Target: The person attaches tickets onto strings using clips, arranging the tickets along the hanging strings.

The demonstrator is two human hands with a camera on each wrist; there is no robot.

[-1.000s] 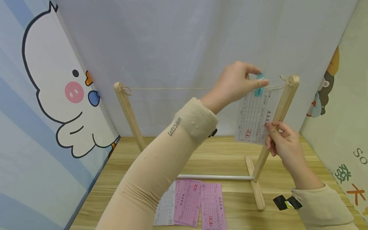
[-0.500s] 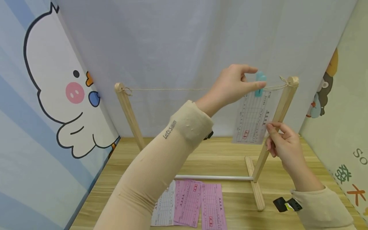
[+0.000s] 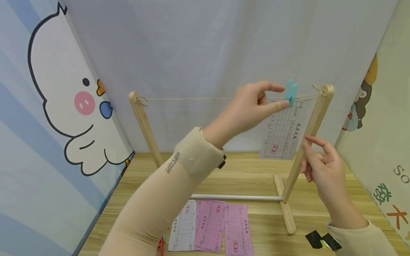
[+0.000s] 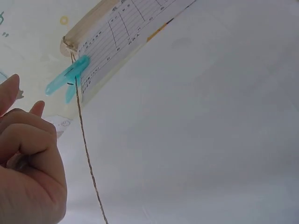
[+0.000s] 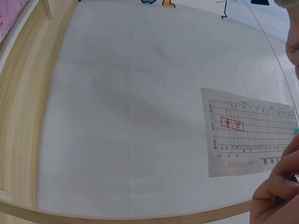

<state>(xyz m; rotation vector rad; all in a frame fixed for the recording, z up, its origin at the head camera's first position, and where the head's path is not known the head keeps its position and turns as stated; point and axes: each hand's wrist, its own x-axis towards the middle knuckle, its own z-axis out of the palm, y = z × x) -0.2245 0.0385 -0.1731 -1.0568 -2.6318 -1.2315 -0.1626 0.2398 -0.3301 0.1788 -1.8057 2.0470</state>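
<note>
A white printed form point(image 3: 280, 133) with a red stamp hangs from the string point(image 3: 192, 99) near its right end. The blue clothespin point(image 3: 291, 93) clips it there, its two handles pointing up. Just left of the clothespin is my left hand point(image 3: 245, 106), thumb and index finger spread; the left wrist view shows a gap between these fingers and the clothespin point(image 4: 70, 77). My right hand point(image 3: 325, 170) hovers beside the form's right edge, in front of the wooden post, fingers loosely bent and holding nothing. In the right wrist view the form point(image 5: 247, 135) hangs beyond that hand.
Wooden posts point(image 3: 145, 131) carry the string, with a white bar point(image 3: 237, 197) low between them. On the table lie a white form point(image 3: 184, 227) and several pink forms point(image 3: 238, 227). A red object point(image 3: 161, 245) shows partly beside my left sleeve.
My left hand has let go of the clothespin and drawn back left and down. My right hand has come off the form's edge and shifted slightly right. Form and clothespin stay on the string.
</note>
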